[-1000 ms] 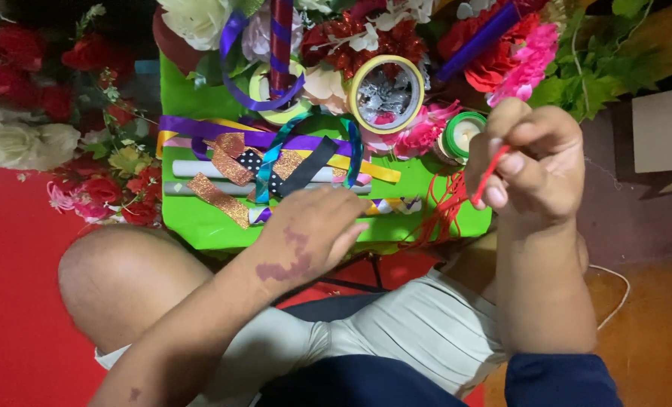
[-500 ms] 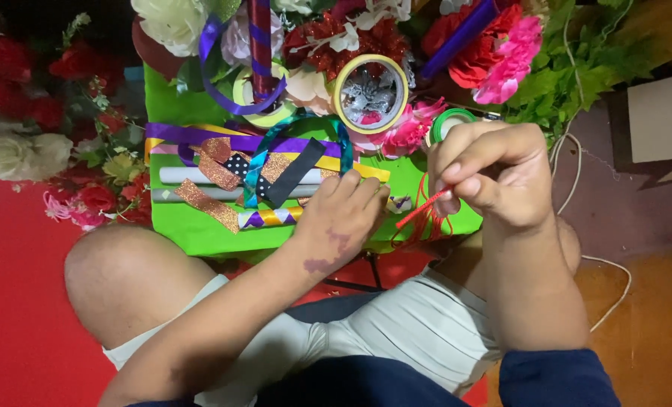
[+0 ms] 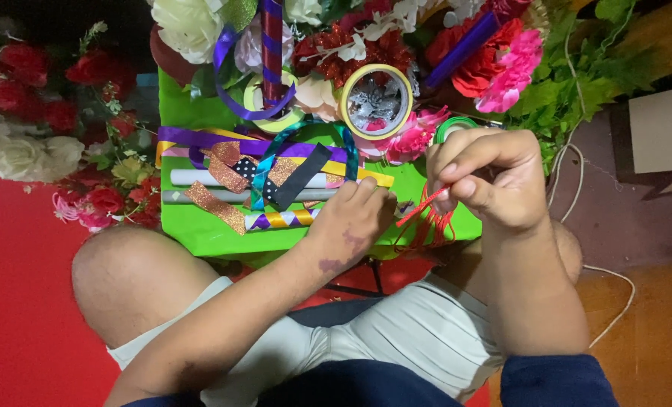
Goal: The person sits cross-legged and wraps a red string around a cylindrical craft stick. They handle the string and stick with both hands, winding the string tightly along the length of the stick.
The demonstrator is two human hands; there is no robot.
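On the green table [image 3: 200, 234], ribbon-wrapped sticks [image 3: 245, 197] are laid left of the left hand [image 3: 351, 222], which is rested palm down at the table's near edge, fingers curled; whether anything is held cannot be told. Right of it, red cord [image 3: 425, 215] is pinched by the right hand [image 3: 494, 181] above the table's right end.

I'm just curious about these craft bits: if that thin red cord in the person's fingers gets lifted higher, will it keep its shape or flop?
Probably flop: the red cord hangs in loose loops below the right hand. It looks very thin, so likely light. It may snag, since its loops drape over the edge of the green table.
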